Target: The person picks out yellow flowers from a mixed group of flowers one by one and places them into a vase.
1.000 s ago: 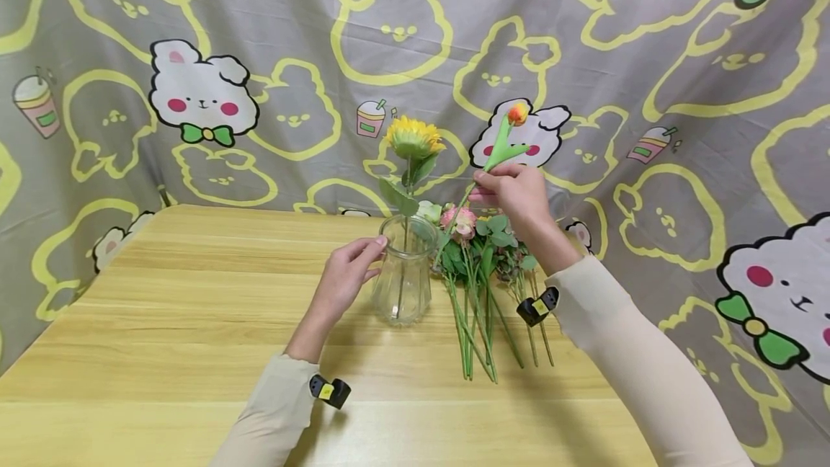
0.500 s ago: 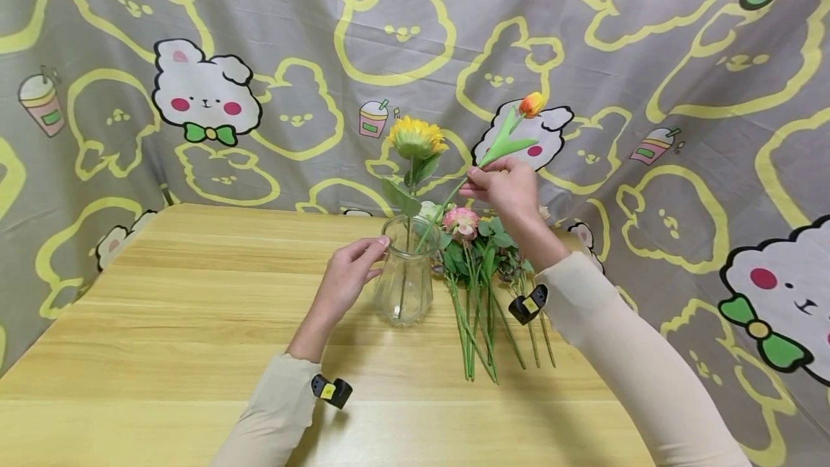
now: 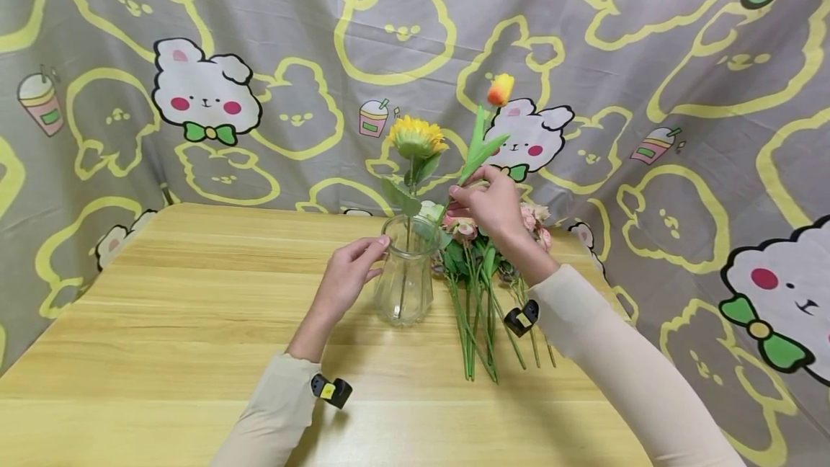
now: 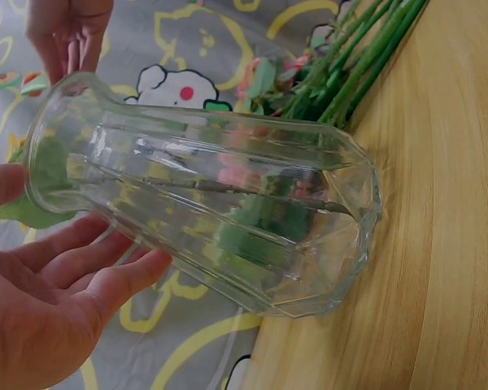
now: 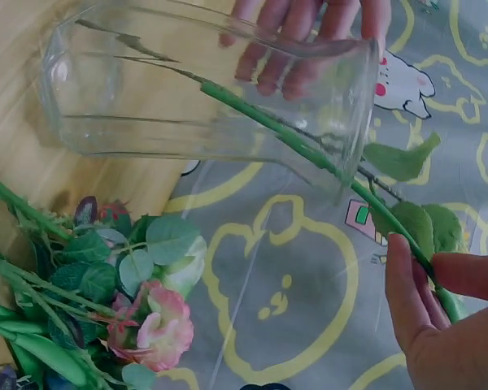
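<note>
A clear glass vase (image 3: 415, 298) stands upright on the wooden table, with a yellow sunflower (image 3: 416, 137) in it. My left hand (image 3: 348, 272) holds the vase near its neck; the left wrist view shows the thumb at the rim and the fingers against the glass. Above and right of the mouth, my right hand (image 3: 493, 204) pinches the stem of an orange-yellow tulip (image 3: 501, 90) below its leaves. From the right wrist view, the tulip's green stem (image 5: 285, 130) slants past the rim, its lower end within the vase's outline.
Right of the vase lies a pile of artificial flowers, with a pink bloom (image 5: 154, 325) and green stems (image 3: 468, 337) pointing toward the table's front. A grey curtain (image 3: 279, 13) with yellow outlined figures hangs behind the table (image 3: 194, 323).
My right hand has moved left and slightly down with the tulip, closer to the vase's mouth. The tulip stands more upright. My left hand stays at the vase.
</note>
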{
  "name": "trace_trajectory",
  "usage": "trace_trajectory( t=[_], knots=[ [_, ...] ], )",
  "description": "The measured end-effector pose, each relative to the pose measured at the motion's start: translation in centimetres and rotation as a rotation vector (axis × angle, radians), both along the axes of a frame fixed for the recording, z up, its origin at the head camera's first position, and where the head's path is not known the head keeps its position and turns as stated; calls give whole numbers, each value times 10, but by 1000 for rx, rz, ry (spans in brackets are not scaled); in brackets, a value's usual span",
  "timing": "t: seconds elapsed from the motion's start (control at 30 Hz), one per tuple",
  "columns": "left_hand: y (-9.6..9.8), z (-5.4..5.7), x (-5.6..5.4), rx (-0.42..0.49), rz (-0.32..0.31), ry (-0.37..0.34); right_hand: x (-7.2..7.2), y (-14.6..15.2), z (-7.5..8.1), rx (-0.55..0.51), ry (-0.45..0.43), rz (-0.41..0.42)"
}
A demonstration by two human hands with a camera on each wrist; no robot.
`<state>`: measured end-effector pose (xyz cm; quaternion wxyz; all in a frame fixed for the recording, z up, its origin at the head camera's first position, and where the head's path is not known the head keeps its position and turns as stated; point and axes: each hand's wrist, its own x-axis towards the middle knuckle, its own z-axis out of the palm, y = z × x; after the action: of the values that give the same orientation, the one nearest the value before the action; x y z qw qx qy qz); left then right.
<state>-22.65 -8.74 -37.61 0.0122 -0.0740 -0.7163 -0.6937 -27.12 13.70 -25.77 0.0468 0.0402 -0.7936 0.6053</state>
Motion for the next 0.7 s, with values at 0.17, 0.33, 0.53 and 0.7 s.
trace_trajectory(
  t=[0.17,0.33,0.53,0.7],
  knots=[
    [0,0,0,-2,2,0,6,-6,-2,134,-7,40],
    [0,-1,0,-1,2,5,9,-13,-9,272,41,35],
    [0,0,0,0,5,2,13,-21,-17,385,120,25],
    [1,1,0,1,11,-5,14,-25,-23,422,141,34]
  ],
)
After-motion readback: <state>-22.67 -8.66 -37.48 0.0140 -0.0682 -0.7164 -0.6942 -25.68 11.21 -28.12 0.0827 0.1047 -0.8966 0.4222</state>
